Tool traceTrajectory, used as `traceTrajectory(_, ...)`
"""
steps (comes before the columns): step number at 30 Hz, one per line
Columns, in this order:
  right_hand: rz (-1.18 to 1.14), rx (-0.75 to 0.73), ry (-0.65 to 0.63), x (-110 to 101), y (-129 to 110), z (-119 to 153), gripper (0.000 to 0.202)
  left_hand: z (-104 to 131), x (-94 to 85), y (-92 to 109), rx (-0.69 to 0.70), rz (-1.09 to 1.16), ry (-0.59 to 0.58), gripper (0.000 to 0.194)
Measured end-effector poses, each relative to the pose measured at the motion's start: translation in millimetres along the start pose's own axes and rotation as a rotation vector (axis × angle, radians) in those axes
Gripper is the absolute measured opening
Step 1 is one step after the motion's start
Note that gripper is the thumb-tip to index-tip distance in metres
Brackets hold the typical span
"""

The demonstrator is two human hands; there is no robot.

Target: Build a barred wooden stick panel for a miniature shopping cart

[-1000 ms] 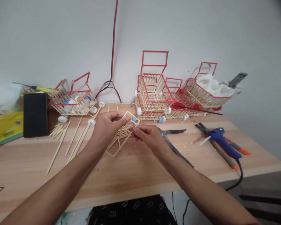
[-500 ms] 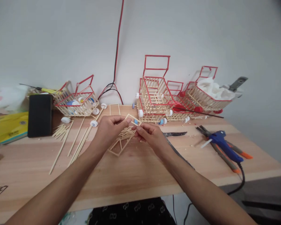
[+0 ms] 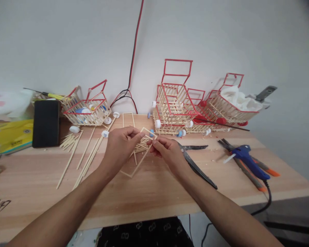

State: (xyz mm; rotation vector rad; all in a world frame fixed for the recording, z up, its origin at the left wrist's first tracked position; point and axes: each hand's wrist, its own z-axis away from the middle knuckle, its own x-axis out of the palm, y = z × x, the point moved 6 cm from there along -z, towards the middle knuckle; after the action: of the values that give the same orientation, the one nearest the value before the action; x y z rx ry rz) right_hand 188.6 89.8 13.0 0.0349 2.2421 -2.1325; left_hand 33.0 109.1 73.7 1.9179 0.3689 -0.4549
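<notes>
Between both hands is a rectangular frame (image 3: 141, 162) of thin pale wooden sticks, tilted above the table. My left hand (image 3: 122, 145) pinches its upper left part between thumb and fingers. With thumb and fingertips, my right hand (image 3: 168, 151) grips it near the upper right corner. Part of the frame's left side is hidden behind my left hand. Beneath the frame lies a pile of short sticks (image 3: 141, 146). Another rectangular stick frame (image 3: 128, 113) lies farther back. Close to my right forearm is a black-handled cutting tool (image 3: 195, 166).
Stick-built model carts stand along the wall, including a tall one (image 3: 173, 103) and a left one (image 3: 89, 113). Long sticks (image 3: 70, 159) lie left, near a black phone-like slab (image 3: 45, 123). A blue glue gun (image 3: 249, 159) rests on orange-handled pliers (image 3: 270, 170) at right.
The view has shifted slightly, so the table's things appear farther right. The held frame's near end sits a little closer to me. Both hands keep their grip.
</notes>
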Motion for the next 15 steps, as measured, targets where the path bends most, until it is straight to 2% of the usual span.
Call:
traceTrajectory(10,-0.035,-0.04,-0.072,0.9,2.2,-1.4,0.034,-2.3,-3.5,-2.9,-0.044,0.078,-0.003,0.021)
traceTrajectory(15,-0.038,-0.062,-0.065,1.1,1.1,-0.5,0.035,-3.5,-2.8,-4.6,-0.075,0.157,-0.056,0.02)
